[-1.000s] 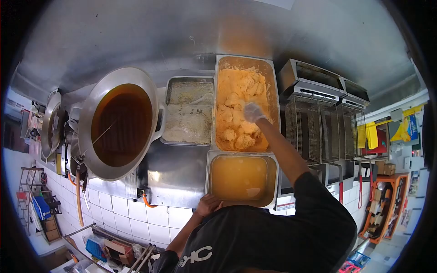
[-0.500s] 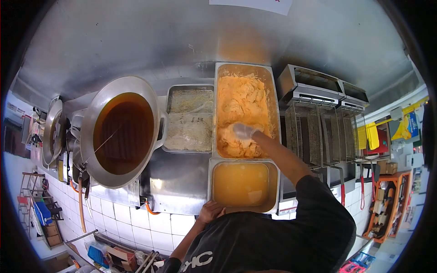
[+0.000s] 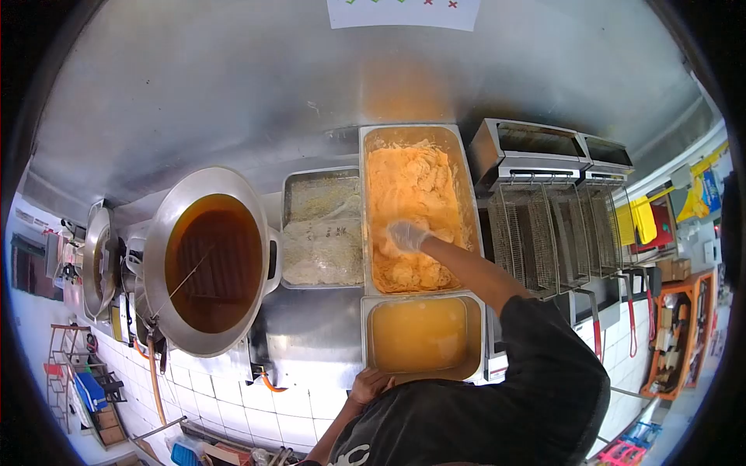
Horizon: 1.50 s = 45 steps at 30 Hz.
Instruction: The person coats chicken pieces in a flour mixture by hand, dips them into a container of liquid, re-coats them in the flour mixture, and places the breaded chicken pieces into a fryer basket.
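Note:
My right hand [image 3: 407, 235], in a clear plastic glove, is down on the orange floury coating [image 3: 416, 182] in a long metal pan [image 3: 472, 225]. Lumpy coated pieces lie around it; motion blur hides how its fingers are set. Nearer to me, a smaller metal pan [image 3: 475, 342] holds a cloudy yellow-orange liquid [image 3: 420, 334]. Bare and with curled fingers, my left hand [image 3: 371, 384] is at that pan's near left corner. What its fingers close on, if anything, I cannot make out.
A large wok [image 3: 167, 241] of dark brown oil [image 3: 217, 264] stands at left, a thin metal rod across it. Beside it is a shallow tray [image 3: 322, 264] under a plastic sheet. Wire fryer baskets [image 3: 536, 233] with red handles are at right; a steel wall [image 3: 256, 78] rises behind.
The camera view has tilted up, so the pans sit lower and more of the wall paper shows. My right hand has shifted slightly left within the orange coating. My left hand stays by the corner.

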### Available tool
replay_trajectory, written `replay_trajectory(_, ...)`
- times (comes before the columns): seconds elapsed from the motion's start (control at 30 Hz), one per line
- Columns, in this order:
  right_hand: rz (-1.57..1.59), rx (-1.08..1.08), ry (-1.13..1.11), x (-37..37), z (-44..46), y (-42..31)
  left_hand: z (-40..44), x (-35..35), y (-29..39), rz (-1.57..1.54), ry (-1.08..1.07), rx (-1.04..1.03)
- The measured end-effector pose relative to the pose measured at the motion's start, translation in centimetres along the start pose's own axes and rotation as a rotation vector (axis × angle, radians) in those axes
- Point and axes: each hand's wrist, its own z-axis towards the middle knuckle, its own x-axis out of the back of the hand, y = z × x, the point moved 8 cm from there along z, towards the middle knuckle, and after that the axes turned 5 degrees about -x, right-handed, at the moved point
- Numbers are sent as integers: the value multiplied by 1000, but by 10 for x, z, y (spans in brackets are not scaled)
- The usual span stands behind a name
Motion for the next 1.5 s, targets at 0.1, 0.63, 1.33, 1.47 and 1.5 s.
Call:
replay_trajectory(0.1,142,11,-8,-3,-22,-7,-4,-4,-4,28,-33,-9)
replay_trajectory(0.63,-314,-385,222,52,45,148,-4,-3,-8,-18,-16,-10)
replay_trajectory(1.33,355,-548,-16,23,-35,132,3,2,0,3,5,-18)
replay_trajectory(1.47,-333,-138,-389,-28,-77,81,-12,-15,-3,28,-130,-18)
replay_trajectory(1.5,-556,81,-354,-22,-89,65,-5,-8,-2,6,-54,-36)
